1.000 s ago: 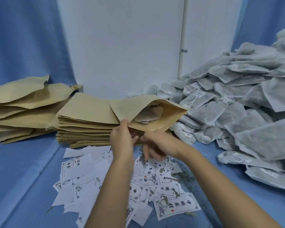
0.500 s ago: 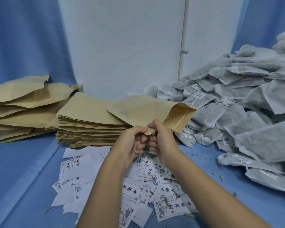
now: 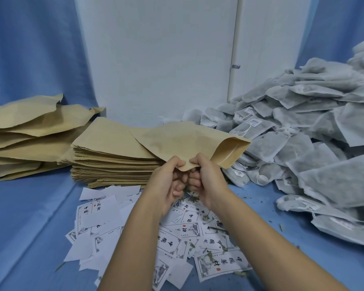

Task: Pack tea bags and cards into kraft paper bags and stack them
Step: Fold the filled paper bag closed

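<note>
A blue cloth covers the worktop point(image 3: 29, 227), with blue curtains point(image 3: 29, 49) on both sides of a white wall point(image 3: 156, 59) behind. A big heap of grey tea bags point(image 3: 303, 127) fills the right side. A loose pile of kraft bags point(image 3: 25, 133) lies at far left, just beside a neat flat stack of kraft bags point(image 3: 105, 156). Printed cards point(image 3: 177, 234) lie scattered in front (bits of tea leaf among them).

Above the cards, one kraft paper bag point(image 3: 187, 139) is held in the air with its mouth towards the tea bags. The left hand point(image 3: 166, 183) and right hand point(image 3: 208, 181) sit side by side, fingers curled, pinching the bag's near edge.

A second ago the mouth gaped wide with a tea bag visible inside; now it is nearly flat and the contents are hidden.
</note>
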